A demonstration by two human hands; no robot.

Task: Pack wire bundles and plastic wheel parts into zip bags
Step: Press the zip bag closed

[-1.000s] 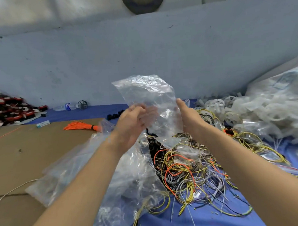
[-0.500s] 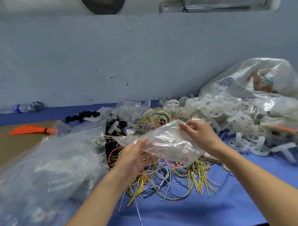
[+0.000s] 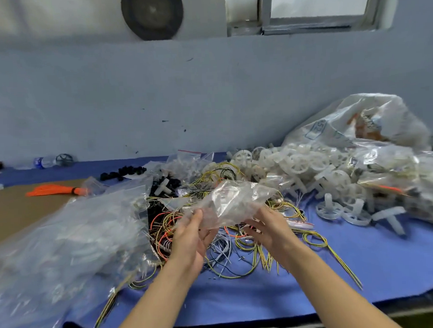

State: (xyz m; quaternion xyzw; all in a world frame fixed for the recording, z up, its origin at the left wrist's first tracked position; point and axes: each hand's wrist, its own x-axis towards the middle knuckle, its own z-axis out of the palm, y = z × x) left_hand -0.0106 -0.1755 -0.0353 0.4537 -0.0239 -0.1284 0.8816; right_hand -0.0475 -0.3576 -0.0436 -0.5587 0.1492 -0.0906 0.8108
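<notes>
left hand [image 3: 191, 234] raised, fingers pinching | right hand [image 3: 268, 229] likewise

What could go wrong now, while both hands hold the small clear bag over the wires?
1. The bag looks crumpled and its mouth is hard to see, so the left hand and right hand may fumble opening it.
2. The wires below lie tangled, so lifting one bundle may drag others.
3. Loose wheels sit close and could be knocked.

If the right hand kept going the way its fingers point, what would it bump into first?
The right hand points up and to the left, into the clear zip bag it already touches. Past that, probably the tangled wires underneath, though depth is hard to judge here.
</notes>
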